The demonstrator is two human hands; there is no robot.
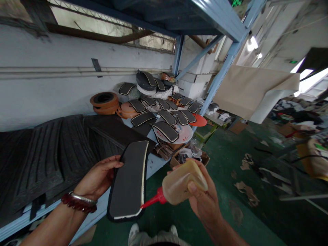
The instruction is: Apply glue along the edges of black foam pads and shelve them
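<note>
Room: I'm watching a green-floored workshop, with dark pads (pixel 164 116) heaped on a shelf (pixel 156 167).
Left hand (pixel 98 176): I'm gripping a black pad (pixel 128 181).
Right hand (pixel 202 201): I'm squeezing a glue bottle (pixel 183 182), its red nozzle (pixel 159 196) touching the pad's edge.

Dim indoor light, glowing white ceiling lamp (pixel 252 43) at one o'clock, blown-out daylight through a bright opening (pixel 306 77) at two o'clock, fisheye bowing of the pale blue steel shelf frame (pixel 232 58), soft sheen on the amber plastic glue bottle (pixel 184 182) at five o'clock
</note>
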